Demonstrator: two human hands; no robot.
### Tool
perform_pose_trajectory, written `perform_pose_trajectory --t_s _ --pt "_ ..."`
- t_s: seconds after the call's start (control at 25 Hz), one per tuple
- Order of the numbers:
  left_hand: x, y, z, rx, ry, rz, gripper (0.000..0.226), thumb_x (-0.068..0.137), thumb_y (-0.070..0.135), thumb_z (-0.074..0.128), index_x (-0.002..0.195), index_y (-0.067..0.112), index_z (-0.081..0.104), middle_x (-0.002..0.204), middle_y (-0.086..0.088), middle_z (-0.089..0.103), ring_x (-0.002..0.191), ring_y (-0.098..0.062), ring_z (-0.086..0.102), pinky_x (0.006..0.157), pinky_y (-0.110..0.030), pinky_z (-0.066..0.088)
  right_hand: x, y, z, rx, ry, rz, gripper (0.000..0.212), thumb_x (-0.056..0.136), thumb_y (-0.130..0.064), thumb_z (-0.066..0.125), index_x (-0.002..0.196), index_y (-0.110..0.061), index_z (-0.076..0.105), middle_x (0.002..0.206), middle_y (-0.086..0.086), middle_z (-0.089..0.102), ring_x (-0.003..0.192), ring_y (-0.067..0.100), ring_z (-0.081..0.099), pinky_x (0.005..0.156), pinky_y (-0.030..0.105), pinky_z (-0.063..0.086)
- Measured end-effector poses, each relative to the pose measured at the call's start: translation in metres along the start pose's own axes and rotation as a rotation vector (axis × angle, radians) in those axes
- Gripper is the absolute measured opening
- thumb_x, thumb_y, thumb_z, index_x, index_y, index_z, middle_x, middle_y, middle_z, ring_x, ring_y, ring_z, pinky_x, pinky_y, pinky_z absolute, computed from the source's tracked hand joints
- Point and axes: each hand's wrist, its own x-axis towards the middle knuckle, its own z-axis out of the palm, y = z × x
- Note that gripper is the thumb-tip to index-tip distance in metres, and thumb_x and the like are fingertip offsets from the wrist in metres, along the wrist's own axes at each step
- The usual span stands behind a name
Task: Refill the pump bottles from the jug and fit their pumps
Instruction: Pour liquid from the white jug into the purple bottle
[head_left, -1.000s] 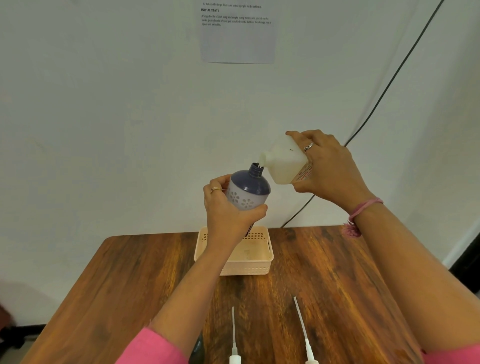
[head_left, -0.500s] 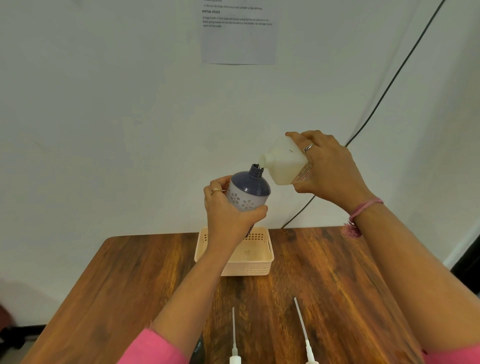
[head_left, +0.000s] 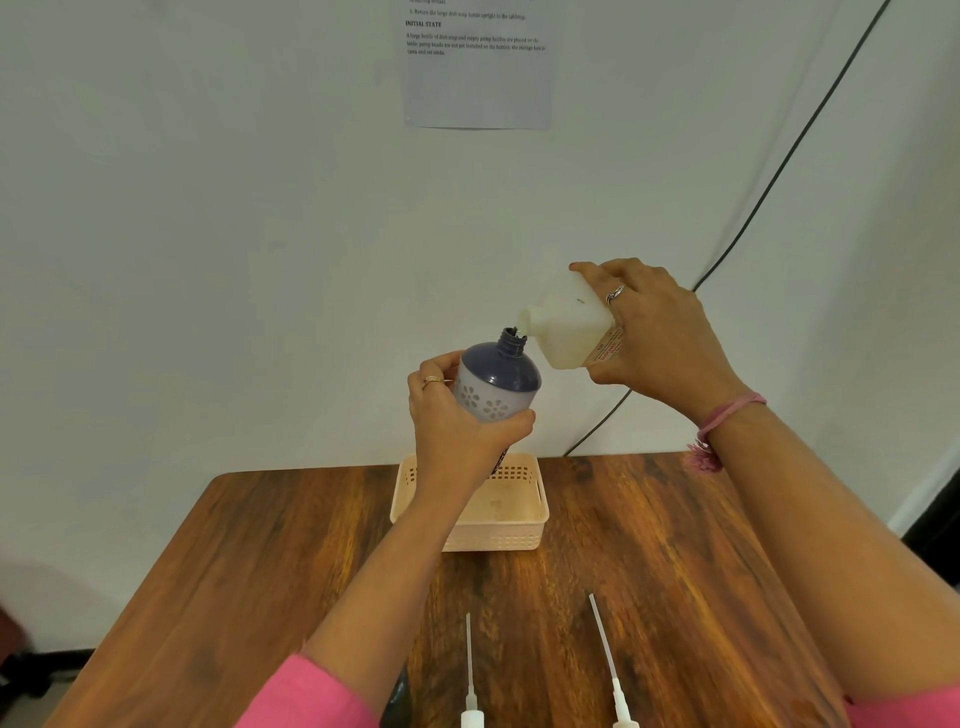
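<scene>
Jug (head_left: 566, 327) tipped by right hand (head_left: 660, 338) over bottle (head_left: 498, 384).

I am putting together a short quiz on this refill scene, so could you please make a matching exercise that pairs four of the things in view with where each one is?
Things:
1. jug
2. purple bottle
3. basket
4. pumps

Places:
A. lying on the near part of the table
B. tipped over in the right hand
C. standing at the far edge of the table
D. held up in the left hand

Pairs: 1-B, 2-D, 3-C, 4-A
</scene>
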Motion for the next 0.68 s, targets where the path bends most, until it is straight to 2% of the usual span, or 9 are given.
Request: perform_pose_trajectory --t_s 0.16,0.44,0.56,0.68 --pt "0.0004 -0.0007 0.0001 -0.006 -0.004 -0.006 0.083 0.052 0.022 0.090 0.119 0.024 0.040 0.120 0.001 0.042 0.112 -0.019 0.051 0.080 -0.024 0.054 -0.0001 -0.0003 -0.0006 -0.010 -0.013 -0.003 0.098 0.058 -0.025 0.084 0.144 -0.021 0.036 0.132 0.008 0.049 0.116 0.030 0.049 0.090 0.043 0.043" --pt "0.0002 -0.0021 0.0011 -0.012 -0.012 -0.006 0.083 0.052 0.022 0.089 0.118 0.026 0.039 0.120 0.001 0.042 0.111 -0.019 0.052 0.080 -0.026 0.055 -0.0007 0.0002 -0.0020 -0.019 -0.019 0.001 0.098 0.060 -0.026 0.083 0.145 -0.021 0.035 0.134 0.008 0.049 0.117 0.029 0.048 0.092 0.044 0.042" --pt "-0.0007 -0.0007 0.0018 -0.021 -0.012 -0.007 0.083 0.049 0.027 0.086 0.118 0.027 0.039 0.119 0.002 0.042 0.110 -0.018 0.052 0.078 -0.023 0.054 -0.0010 0.0013 -0.0022 -0.018 -0.015 -0.001 0.098 0.059 -0.025 0.083 0.145 -0.021 0.036 0.133 0.008 0.049 0.116 0.029 0.048 0.092 0.043 0.043" --pt "-0.0010 -0.0012 0.0024 -0.019 -0.013 -0.006 0.082 0.052 0.023 0.088 0.117 0.027 0.039 0.119 0.002 0.042 0.111 -0.017 0.051 0.077 -0.021 0.053 -0.0013 0.0020 -0.0022 -0.011 -0.006 -0.003 0.098 0.058 -0.024 0.084 0.144 -0.021 0.037 0.132 0.008 0.050 0.114 0.030 0.049 0.090 0.043 0.043"
